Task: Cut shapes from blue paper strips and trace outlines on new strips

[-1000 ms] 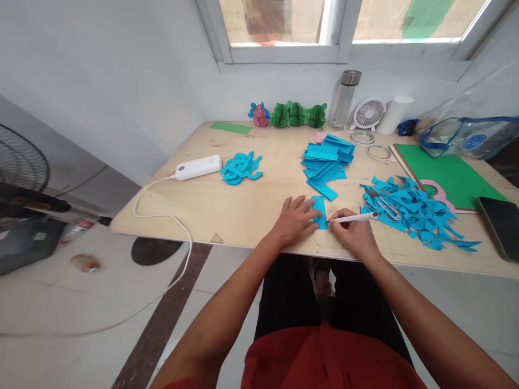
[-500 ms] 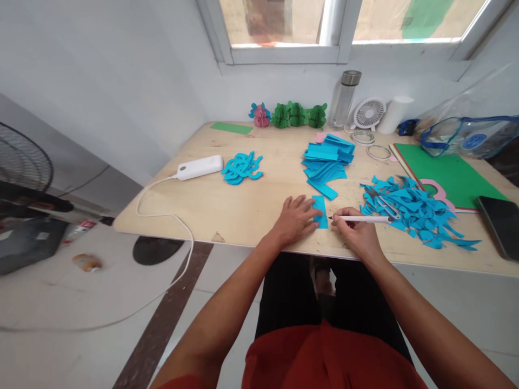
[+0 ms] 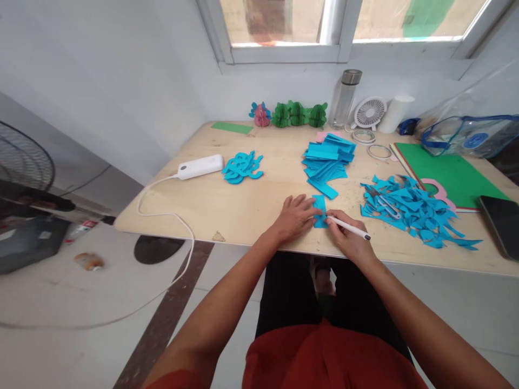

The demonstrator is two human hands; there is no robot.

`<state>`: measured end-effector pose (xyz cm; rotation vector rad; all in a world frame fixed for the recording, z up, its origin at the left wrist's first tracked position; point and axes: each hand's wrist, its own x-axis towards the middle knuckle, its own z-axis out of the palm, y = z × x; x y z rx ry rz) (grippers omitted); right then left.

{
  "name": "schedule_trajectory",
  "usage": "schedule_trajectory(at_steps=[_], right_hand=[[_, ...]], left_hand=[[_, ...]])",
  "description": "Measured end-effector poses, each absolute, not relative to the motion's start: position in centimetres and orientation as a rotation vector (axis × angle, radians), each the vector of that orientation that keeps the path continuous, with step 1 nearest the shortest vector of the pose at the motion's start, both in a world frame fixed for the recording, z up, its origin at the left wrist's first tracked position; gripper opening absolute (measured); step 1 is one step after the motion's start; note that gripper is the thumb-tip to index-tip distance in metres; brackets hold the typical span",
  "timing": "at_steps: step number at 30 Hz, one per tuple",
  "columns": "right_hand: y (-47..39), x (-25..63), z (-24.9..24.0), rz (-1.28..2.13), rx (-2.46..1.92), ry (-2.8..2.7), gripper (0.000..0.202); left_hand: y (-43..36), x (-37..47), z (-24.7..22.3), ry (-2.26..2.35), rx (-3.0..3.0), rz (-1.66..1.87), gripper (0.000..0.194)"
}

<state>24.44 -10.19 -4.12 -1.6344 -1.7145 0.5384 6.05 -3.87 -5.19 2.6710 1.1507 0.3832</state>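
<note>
My left hand [image 3: 297, 219] lies flat with fingers spread, its fingertips on the left side of a small blue paper piece [image 3: 319, 204] near the table's front edge. In my right hand [image 3: 352, 237] is a white pen [image 3: 349, 226], pinched between the fingers. Its left end meets the right edge of that blue piece, while its dark other end points down to the right. Beyond the hands lies a loose stack of blue paper strips [image 3: 329, 156]. Whether there is any mark on the paper is too small to tell.
Blue paper scraps [image 3: 409, 210] with scissors [image 3: 387, 205] among them lie on the right, beside a black phone [image 3: 498, 224] and green sheets [image 3: 458, 173]. Blue cut-outs [image 3: 241, 167] and a corded white device [image 3: 200, 166] are on the left. A bottle [image 3: 345, 100] stands at the back.
My right hand has moved slightly left, bringing the pen to the blue paper. The pen has swung from nearly level to slanting down rightward. My left hand stays in place.
</note>
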Motion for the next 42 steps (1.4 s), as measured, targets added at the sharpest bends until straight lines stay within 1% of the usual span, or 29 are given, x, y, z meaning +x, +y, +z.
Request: schedule_trajectory(at_steps=[6, 16, 32, 38, 42], right_hand=[[-10.3, 24.29, -4.22, 0.497, -1.635, -1.695, 0.024], [-10.07, 24.56, -4.65, 0.623, -1.552, -1.598, 0.022], [-10.31, 24.4, -4.38, 0.623, -1.545, -1.583, 0.023], [-10.73, 24.13, -3.98, 0.723, -1.505, -1.47, 0.026], [-10.9, 23.56, -3.73, 0.749, -1.492, -1.471, 0.022]], left_hand=[[-3.7, 5.92, -5.15, 1.136, 2.683, 0.376, 0.029], [-3.83, 5.98, -5.02, 1.143, 2.699, 0.369, 0.028], [-3.93, 5.9, -5.13, 1.148, 2.704, 0.386, 0.029], [-3.97, 5.88, -5.0, 1.146, 2.699, 0.377, 0.028], [-3.99, 5.84, -4.89, 1.148, 2.692, 0.369, 0.029]])
